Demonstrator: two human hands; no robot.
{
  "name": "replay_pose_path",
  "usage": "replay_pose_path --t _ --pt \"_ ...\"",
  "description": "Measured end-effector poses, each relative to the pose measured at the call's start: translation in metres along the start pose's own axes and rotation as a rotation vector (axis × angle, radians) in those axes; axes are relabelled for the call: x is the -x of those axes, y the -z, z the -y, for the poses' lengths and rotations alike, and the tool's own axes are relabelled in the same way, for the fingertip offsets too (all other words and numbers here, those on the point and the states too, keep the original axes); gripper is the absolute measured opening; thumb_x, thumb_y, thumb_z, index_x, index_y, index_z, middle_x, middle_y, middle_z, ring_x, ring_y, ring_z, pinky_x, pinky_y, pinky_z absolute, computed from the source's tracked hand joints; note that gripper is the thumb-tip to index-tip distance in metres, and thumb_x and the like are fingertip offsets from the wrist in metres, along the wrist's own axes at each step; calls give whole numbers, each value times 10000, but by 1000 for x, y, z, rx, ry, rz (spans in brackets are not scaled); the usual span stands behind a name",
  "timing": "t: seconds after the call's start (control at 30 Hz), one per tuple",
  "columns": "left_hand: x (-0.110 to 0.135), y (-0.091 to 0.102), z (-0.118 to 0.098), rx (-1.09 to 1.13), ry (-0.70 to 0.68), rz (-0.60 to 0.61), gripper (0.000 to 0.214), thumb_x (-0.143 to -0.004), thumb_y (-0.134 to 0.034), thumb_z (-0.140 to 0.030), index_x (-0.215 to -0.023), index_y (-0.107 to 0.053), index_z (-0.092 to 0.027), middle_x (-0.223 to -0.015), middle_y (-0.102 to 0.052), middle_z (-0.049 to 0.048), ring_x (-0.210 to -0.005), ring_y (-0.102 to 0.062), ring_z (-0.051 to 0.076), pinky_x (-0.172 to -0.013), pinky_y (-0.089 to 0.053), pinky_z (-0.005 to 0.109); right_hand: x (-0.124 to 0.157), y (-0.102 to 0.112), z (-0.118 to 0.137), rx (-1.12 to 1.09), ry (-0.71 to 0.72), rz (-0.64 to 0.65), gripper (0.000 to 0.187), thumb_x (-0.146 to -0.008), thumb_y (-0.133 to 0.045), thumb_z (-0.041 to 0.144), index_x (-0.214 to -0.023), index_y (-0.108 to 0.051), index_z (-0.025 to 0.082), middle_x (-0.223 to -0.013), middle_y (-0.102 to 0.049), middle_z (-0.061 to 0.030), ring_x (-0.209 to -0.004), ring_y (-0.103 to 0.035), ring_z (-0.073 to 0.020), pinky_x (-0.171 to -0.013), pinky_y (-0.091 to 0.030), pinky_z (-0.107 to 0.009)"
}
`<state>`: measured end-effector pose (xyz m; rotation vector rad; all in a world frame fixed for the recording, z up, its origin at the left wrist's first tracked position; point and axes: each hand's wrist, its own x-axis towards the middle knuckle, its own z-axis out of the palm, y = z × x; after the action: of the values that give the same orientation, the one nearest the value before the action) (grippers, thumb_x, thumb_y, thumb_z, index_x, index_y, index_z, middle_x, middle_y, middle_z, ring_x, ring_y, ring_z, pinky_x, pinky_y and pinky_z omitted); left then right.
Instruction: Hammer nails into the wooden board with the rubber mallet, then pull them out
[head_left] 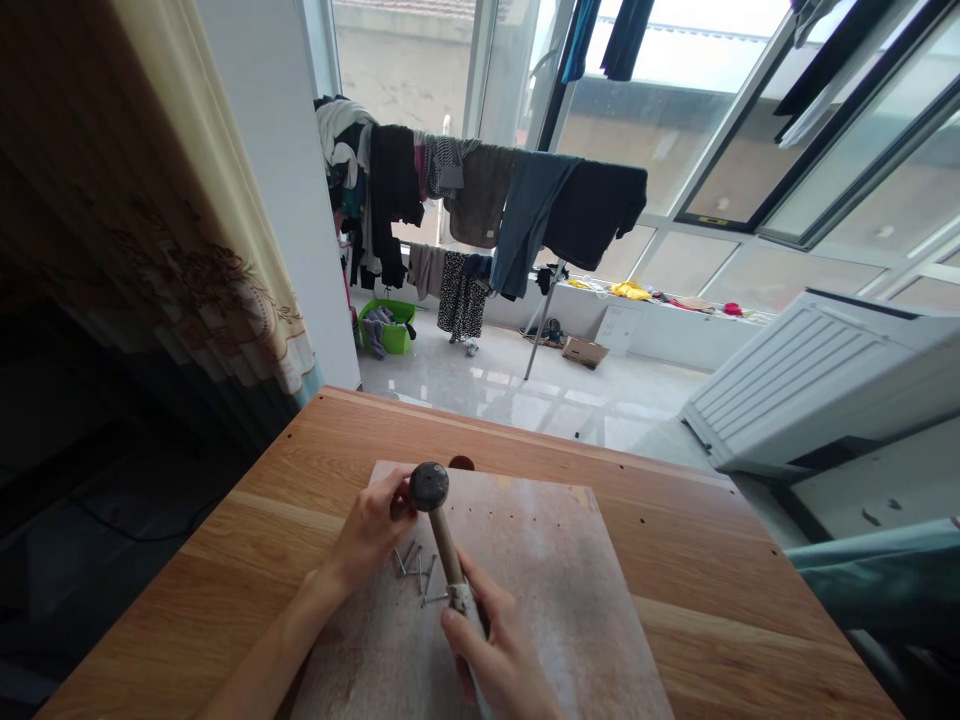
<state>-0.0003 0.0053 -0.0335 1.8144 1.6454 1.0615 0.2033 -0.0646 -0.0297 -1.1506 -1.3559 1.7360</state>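
My right hand (499,640) is wrapped round the handle of a hammer (446,545), whose handle has a pale wrapped grip and whose dark round head points away from me. The head is over the far left part of a worn wooden board (555,580). My left hand (375,525) rests at the board's left far side, fingertips pinched together right beside the hammer head. What they pinch is hidden behind the head. Several loose nails (420,572) lie on the board between my hands. A row of small holes or marks (513,517) runs along the board's far part.
The board lies on a wooden tabletop (720,610) with a round hole (461,463) at its far edge. Beyond stand a clothes rack with hanging clothes (480,190), a green basket (390,325) and a white ribbed cabinet (802,370). A curtain (187,200) hangs at left.
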Motion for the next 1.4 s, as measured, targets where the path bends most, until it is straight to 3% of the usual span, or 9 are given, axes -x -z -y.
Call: replay_pose_path --t 0.1,0.17,0.23,0.37,0.6,0.8,1.0,1.27,1.4 --pt "0 2 3 -16 -89 -26 321 -821 -600 -190 -1137 -596 -244 -897 -646 -12 -815 -636 166 -757 -496 262 -1 1 2 -12 28 -16 653 -878 -643 450 -1472 -535 201 -632 -455 85 -375 -393 -59 -347 -377 -175" --pt "2 9 4 -75 -125 -31 265 -840 -628 -277 -1098 -586 -234 -972 -624 9 -871 -623 185 -793 -494 292 -1 2 3 -31 45 -34 699 -876 -644 479 -1493 -509 177 -615 -442 90 -363 -380 -59 -337 -364 -176" --pt "6 19 3 -179 -79 17 186 -861 -635 -379 -960 -584 -229 -948 -600 10 -839 -611 192 -761 -478 300 -1 3 2 -52 57 -66 728 -870 -650 499 -1496 -503 157 -592 -430 94 -360 -367 -61 -333 -356 -177" --pt "24 37 -9 -401 101 205 288 -872 -635 -487 -762 -567 -230 -819 -609 2 -721 -599 201 -648 -393 294 -2 5 2 -72 71 -154 681 -877 -631 468 -1462 -534 133 -587 -435 90 -368 -354 -56 -339 -329 -169" --pt "44 31 -35 -529 236 293 203 -938 -572 -319 -759 -572 -224 -759 -680 23 -721 -657 224 -641 -350 296 -3 7 11 -63 31 -210 733 -837 -627 464 -1426 -497 49 -582 -427 98 -376 -364 -64 -337 -334 -174" --pt "43 25 -53 -569 233 395 165 -948 -469 -142 -977 -619 -205 -996 -701 71 -908 -693 228 -771 -442 300 -4 6 11 -83 57 -221 689 -848 -621 433 -1411 -501 55 -580 -424 102 -378 -371 -64 -341 -341 -171" --pt "50 23 -55 -582 239 453 327 -910 -394 -41 -1105 -602 -202 -1105 -650 93 -1028 -671 233 -873 -475 331 -4 8 9 -97 69 -189 655 -861 -615 408 -1416 -505 79 -615 -439 93 -387 -380 -61 -339 -350 -170" --pt "59 36 -49 -673 116 529 332 -799 -440 -18 -965 -645 -219 -1040 -626 75 -983 -631 272 -849 -476 410 -7 10 8 -109 69 -186 612 -852 -616 376 -1386 -532 87 -593 -428 99 -386 -376 -63 -337 -354 -168" --pt "59 37 -40 -638 57 492 285 -777 -463 -11 -883 -644 -203 -1086 -622 81 -1032 -615 260 -912 -473 404 -6 8 9 -117 60 -183 638 -840 -616 373 -1400 -518 83 -597 -442 98 -376 -379 -60 -335 -349 -168"
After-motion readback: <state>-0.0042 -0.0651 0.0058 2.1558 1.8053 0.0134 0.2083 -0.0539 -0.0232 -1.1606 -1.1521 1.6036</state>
